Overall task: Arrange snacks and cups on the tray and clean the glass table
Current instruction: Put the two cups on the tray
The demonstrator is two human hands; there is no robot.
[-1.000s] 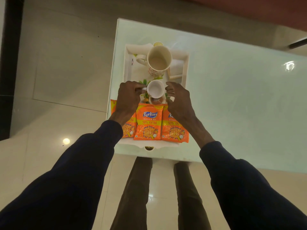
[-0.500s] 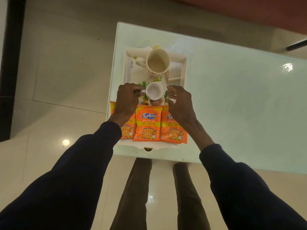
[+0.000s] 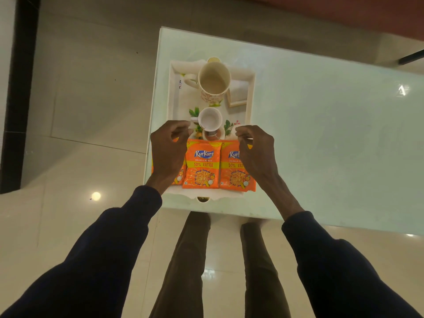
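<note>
A rectangular, pale green frosted-glass table (image 3: pixel 321 138) stands on a glossy cream tiled floor (image 3: pixel 80 106). Directly on it lies one thing: a white rectangular tray (image 3: pixel 174 95) with a raised rim and a small cut-out handle at its near end. The tray lies lengthwise at the table's left end, just inside the left and near edges. A bright light glints off the glass far to the right

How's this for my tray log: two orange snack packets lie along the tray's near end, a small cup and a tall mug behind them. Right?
Not two: the head view shows three orange snack packets along the near end of the tray, one mostly hidden under the left hand. The small cup and tall mug do stand behind them.
</note>
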